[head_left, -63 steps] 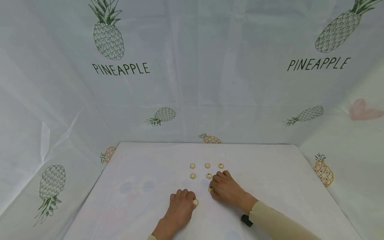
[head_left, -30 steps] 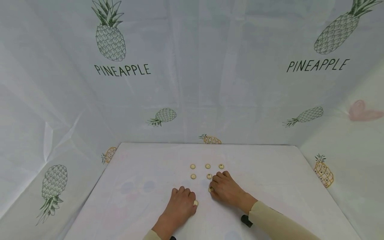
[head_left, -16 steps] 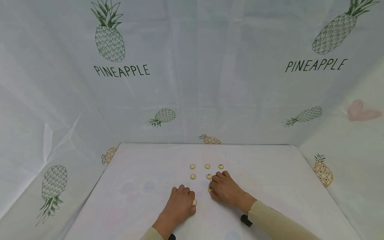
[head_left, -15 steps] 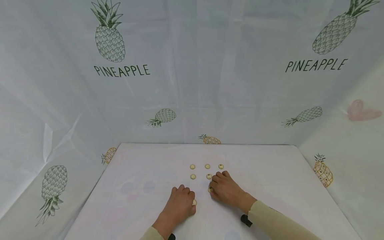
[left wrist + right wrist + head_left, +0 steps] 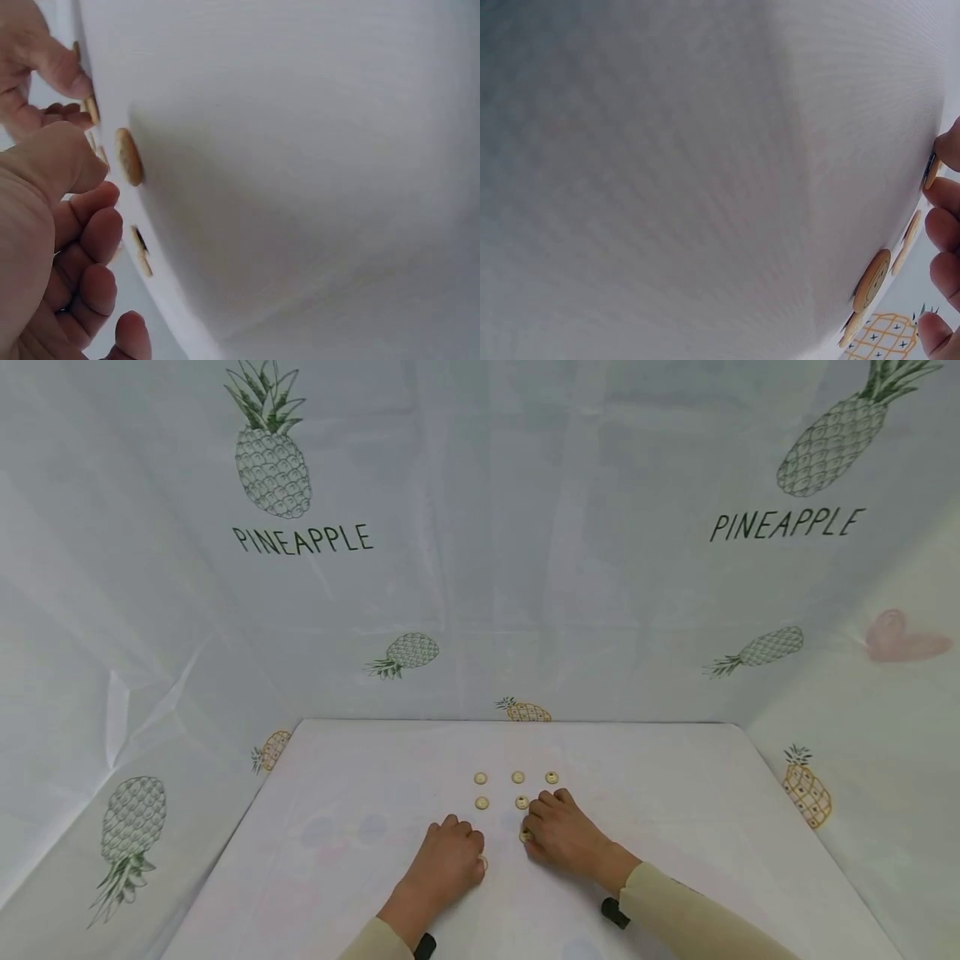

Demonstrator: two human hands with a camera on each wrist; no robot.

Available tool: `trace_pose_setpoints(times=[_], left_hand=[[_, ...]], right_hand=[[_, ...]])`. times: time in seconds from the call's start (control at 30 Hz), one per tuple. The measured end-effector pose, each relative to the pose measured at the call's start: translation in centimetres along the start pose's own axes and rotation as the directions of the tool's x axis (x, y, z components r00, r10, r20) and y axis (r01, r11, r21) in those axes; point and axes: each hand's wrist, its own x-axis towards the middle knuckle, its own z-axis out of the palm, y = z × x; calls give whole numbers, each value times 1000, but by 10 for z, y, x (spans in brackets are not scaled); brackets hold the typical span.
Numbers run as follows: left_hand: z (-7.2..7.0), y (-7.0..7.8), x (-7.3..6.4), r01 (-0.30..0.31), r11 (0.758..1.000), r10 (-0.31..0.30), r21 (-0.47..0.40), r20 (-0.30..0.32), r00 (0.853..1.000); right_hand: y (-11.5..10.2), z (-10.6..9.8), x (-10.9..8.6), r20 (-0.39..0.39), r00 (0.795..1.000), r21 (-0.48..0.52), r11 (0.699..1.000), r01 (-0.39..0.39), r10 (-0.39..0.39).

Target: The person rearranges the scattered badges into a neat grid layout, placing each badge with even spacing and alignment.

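Observation:
In the head view my left hand (image 5: 444, 862) is low over the white table, fingers loosely curled. A small round wooden disc (image 5: 483, 863) shows partly beside its thumb. The left wrist view shows that disc (image 5: 129, 156) lying just off the thumb and index fingertips, not between them. My right hand (image 5: 566, 835) pinches another wooden disc (image 5: 526, 835) at the table, between thumb and index finger; the right wrist view shows this disc (image 5: 932, 169) at the fingertips, its edge dark on one side.
Beyond the hands lie several more discs, a back row with a right-hand disc (image 5: 552, 777) and a nearer row with a left-hand disc (image 5: 482, 803). A pineapple-print sheet (image 5: 480, 568) hangs behind the white table (image 5: 360, 752). One disc (image 5: 872, 280) shows a drawn face.
My left hand has moved slightly up and away to the left, and its thumb now covers more of the nearby disc. The right hand keeps its place and its disc.

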Motion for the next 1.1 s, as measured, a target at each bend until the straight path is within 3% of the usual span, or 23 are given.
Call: trace_pose_setpoints(times=[0.13, 0.23, 0.37, 0.57, 0.67, 0.87, 1.1], left_hand=[[-2, -2, -5, 32, 999, -30, -39, 42, 999], [-3, -1, -8, 24, 999, -21, -48, 67, 998], [-3, -1, -9, -12, 999, 14, -37, 60, 998], [-2, -1, -7, -6, 999, 9, -47, 62, 998], [1, -2, -4, -13, 1000, 14, -25, 42, 999], [5, -9, 6, -9, 999, 12, 42, -62, 998], [2, -12, 20, 12, 1000, -11, 11, -32, 999]], right_hand=[[-1, 1, -1, 1, 1000, 1, 1000, -4, 4], [0, 0, -1, 4, 1000, -1, 1000, -5, 5], [0, 0, 0, -4, 1000, -1, 1000, 2, -2], [0, 3, 1, -46, 999, -5, 1000, 17, -17], [0, 3, 1, -47, 999, -4, 1000, 18, -18], [0, 3, 1, 1, 1000, -8, 1000, 7, -7], [1, 5, 0, -41, 999, -15, 1000, 26, -26]])
